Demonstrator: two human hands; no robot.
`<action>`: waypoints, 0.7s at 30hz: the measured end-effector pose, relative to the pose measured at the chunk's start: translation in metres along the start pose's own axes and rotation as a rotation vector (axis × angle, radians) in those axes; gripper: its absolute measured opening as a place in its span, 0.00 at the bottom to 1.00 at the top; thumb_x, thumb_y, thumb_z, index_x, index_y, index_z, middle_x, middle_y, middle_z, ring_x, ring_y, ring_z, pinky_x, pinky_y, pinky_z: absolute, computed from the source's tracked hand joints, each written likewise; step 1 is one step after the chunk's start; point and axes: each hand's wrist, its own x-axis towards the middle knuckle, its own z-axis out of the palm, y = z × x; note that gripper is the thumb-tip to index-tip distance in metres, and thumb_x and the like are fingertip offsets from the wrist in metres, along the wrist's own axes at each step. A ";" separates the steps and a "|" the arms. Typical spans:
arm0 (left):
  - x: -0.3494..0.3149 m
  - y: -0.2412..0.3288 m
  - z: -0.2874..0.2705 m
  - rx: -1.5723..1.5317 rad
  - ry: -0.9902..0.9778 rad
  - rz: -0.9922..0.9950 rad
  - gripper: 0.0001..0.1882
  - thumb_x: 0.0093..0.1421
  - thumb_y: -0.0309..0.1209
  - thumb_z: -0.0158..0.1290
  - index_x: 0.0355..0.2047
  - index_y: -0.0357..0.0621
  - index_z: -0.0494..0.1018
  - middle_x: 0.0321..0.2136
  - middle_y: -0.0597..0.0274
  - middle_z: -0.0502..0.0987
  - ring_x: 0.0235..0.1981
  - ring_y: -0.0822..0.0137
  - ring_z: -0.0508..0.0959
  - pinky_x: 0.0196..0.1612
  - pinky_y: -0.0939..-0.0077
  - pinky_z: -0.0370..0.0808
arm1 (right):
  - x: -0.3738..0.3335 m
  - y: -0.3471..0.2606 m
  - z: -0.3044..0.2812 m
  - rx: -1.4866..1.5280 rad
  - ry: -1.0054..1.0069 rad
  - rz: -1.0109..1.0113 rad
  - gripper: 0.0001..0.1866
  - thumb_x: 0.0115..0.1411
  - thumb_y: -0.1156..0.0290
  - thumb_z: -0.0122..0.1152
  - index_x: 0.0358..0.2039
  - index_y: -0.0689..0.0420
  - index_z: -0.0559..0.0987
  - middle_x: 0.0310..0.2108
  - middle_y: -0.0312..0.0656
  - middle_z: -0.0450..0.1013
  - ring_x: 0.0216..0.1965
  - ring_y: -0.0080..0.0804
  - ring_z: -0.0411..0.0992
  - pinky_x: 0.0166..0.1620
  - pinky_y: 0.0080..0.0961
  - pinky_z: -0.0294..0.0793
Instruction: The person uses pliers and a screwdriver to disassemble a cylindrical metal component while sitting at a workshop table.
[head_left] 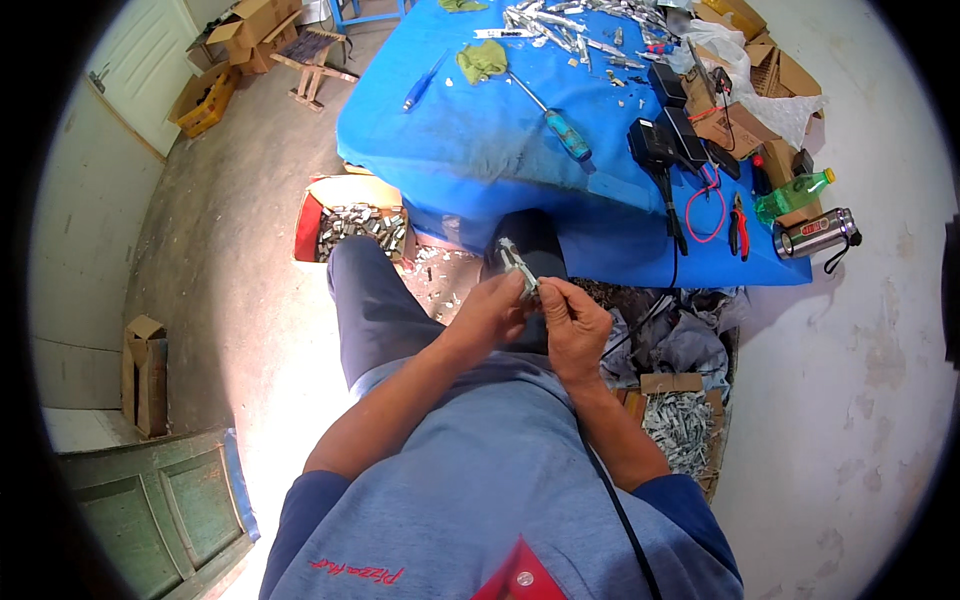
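My left hand is closed round a narrow silvery-white strip over my lap, near the table's front edge. The strip's far end sticks up past the fingers, and its exact kind is too small to tell. Thumb and forefinger of my right hand pinch together at the strip's near end, touching it or a bit of it. My fingers hide that part. On the blue-covered table beyond lie a screwdriver with a teal handle, a blue pen-like tool and a crumpled green cloth.
Many similar silvery strips lie at the table's back. Black power adapters, red-handled pliers, a green bottle and a steel flask stand at right. Boxes of metal pieces and pale scraps flank my legs.
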 end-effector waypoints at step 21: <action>-0.011 0.000 0.004 -0.131 -0.017 -0.017 0.19 0.66 0.52 0.49 0.38 0.49 0.70 0.24 0.70 0.69 0.18 0.78 0.63 0.19 0.85 0.59 | -0.005 -0.005 0.000 0.295 -0.102 0.182 0.08 0.65 0.72 0.59 0.38 0.63 0.82 0.35 0.38 0.78 0.30 0.17 0.72 0.35 0.17 0.72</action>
